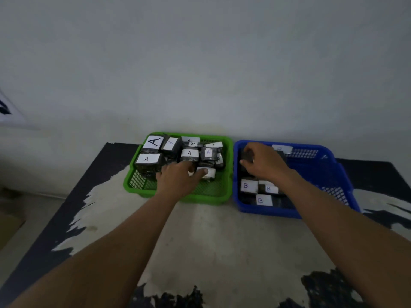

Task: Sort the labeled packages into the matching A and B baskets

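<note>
Labeled package [210, 173] gripped by left hand [178, 178], dark package [247, 155] gripped by right hand [266, 163].

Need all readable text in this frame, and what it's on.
"A": labels on several black packages in the green basket.
"B": three labels on the nearest packages in the blue basket.
Unreadable: blurred label at the blue basket's far side; label on the white-topped package the left hand grips.
None visible on the dark package in the right hand.
</note>
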